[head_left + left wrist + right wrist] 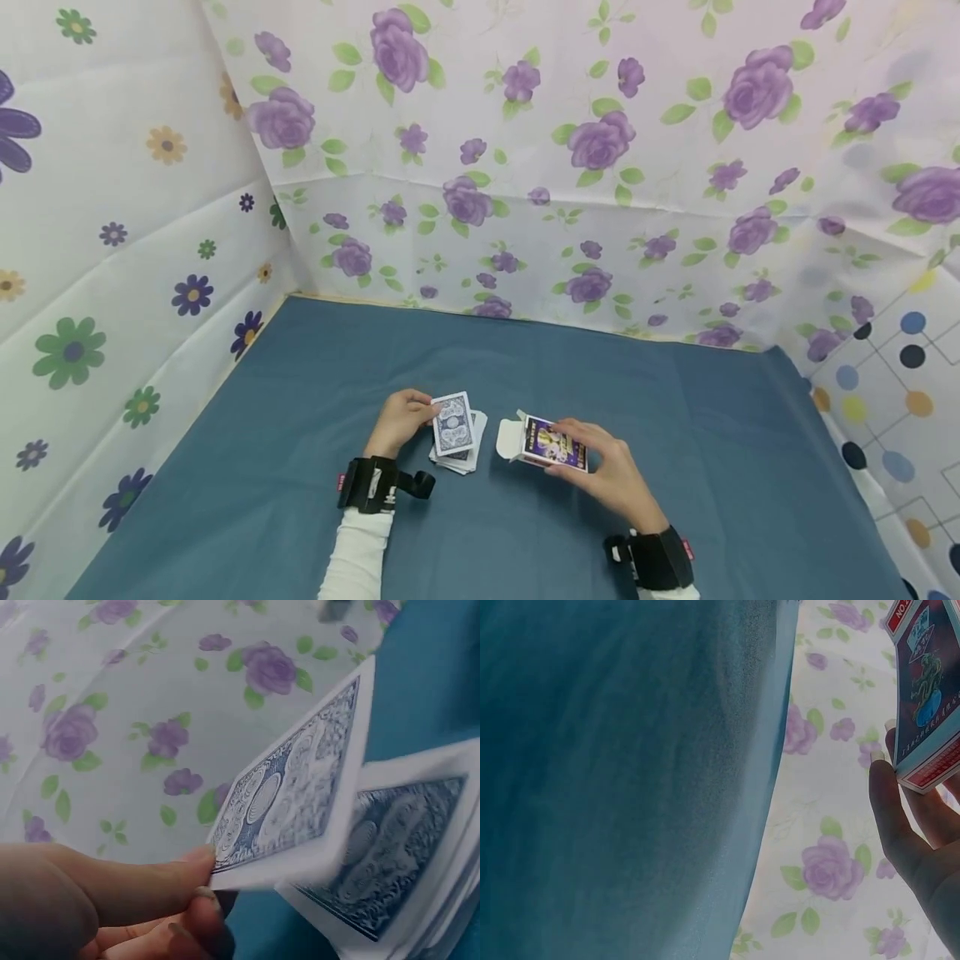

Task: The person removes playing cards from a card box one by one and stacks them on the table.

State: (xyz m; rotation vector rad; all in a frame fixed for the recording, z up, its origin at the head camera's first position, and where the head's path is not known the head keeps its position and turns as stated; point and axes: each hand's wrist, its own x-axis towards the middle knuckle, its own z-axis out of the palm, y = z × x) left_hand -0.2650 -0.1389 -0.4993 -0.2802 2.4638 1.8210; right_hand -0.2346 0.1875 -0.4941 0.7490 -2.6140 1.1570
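Observation:
Between thumb and fingers, my left hand [397,423] pinches a blue-backed playing card [453,423] by its left edge. The card is tilted and raised over a loose pile of playing cards [478,427]. In the left wrist view, the thumb lies on a corner of the card [289,787], and the pile [401,855] fans out unevenly behind it. My right hand [611,468] grips a purple and white card box [555,443] across its right end. The box's white flap [509,439] hangs open toward the pile. In the right wrist view the box [930,686] is partly cut off.
A blue cloth [480,542] covers the table. Behind it hangs a white curtain [525,250] with purple roses. A flower-patterned sheet [135,250] borders the left side and a dotted sheet [892,400] the right. Black straps [371,483] circle both wrists.

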